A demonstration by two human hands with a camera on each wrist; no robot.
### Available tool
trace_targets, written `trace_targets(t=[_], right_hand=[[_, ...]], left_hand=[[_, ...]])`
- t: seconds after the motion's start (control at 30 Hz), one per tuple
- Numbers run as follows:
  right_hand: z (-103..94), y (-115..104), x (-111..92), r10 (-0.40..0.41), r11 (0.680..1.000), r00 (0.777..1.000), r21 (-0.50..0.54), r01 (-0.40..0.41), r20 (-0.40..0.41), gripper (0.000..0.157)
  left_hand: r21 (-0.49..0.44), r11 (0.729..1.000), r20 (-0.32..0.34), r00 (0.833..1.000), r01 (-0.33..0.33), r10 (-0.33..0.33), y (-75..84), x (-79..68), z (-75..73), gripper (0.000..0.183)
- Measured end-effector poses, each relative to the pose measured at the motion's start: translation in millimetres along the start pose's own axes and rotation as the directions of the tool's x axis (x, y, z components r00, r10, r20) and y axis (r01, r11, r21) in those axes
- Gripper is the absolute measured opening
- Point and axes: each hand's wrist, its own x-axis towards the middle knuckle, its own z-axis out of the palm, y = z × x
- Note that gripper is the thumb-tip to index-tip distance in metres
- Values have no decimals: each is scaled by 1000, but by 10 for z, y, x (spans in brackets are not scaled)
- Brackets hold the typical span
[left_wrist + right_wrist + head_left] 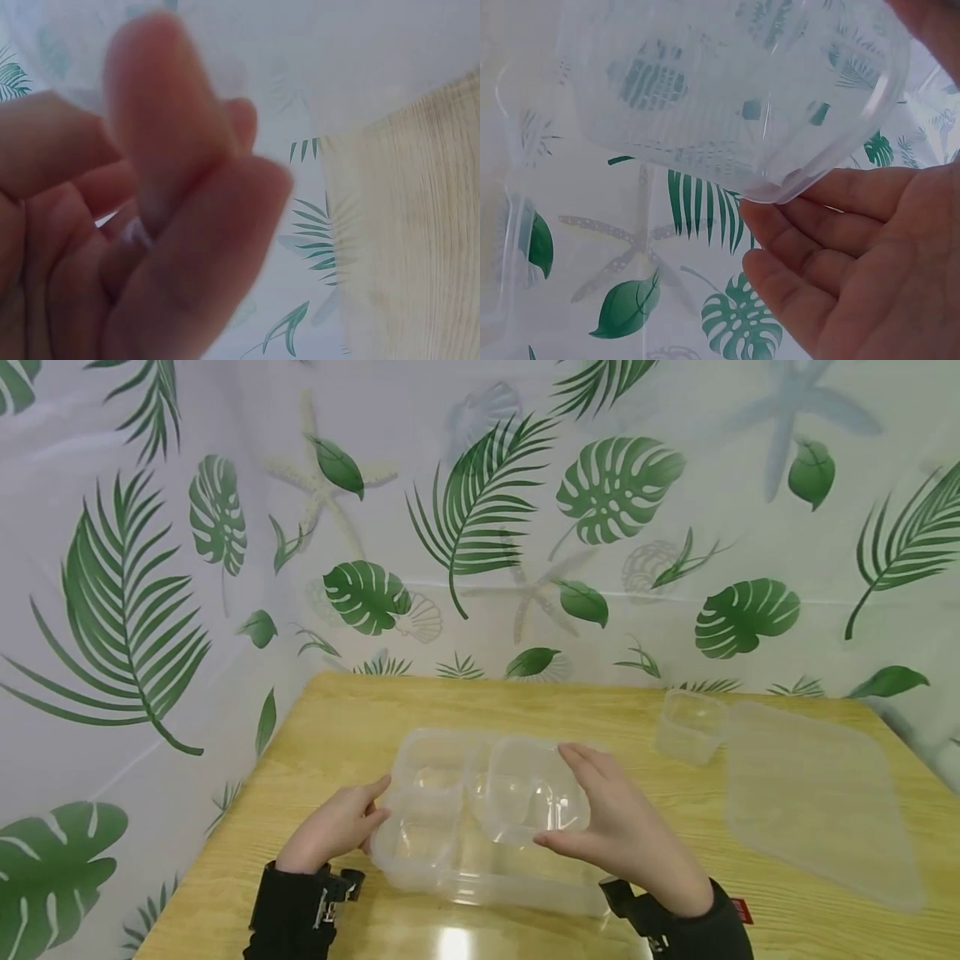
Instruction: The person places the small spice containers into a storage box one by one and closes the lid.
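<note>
The right grip (630, 831) holds a clear, glossy, round-cornered container (525, 789).

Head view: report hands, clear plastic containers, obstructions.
Left hand gripping large clear rectangular plastic tray. Right hand holding small clear square plastic tub, overlapping tray in view; contact unclear. Nothing visibly in the way.

Head view looks forward-down over both hands (333, 828) (628, 828); close wrist views share its leafy backdrop (480, 647).
</note>
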Motion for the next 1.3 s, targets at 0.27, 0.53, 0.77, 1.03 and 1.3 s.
trace_targets(t=[0.27,0.53,0.77,1.03,1.3], right_hand=[[92,-4,-5,-34,998,999,-47,35,22,90],[129,-4,18,-42,994,997,-95,48,63,91],[161,-4,15,-32,994,996,-105,41,87,91],[215,-5,19,-51,992,994,-114,62,97,91],[225,-16,19,-47,993,985,-98,64,164,89]], left_hand=[[-3,1000,3,1000,3,-3,15,-20,20,49],[28,1000,4,1000,-9,9,24,-2,9,49],[10,1000,7,1000,5,-6,26,-20,17,49],[19,1000,1,1000,3,-3,30,-23,19,49],[29,1000,-2,1000,8,-8,38,-22,23,49]])
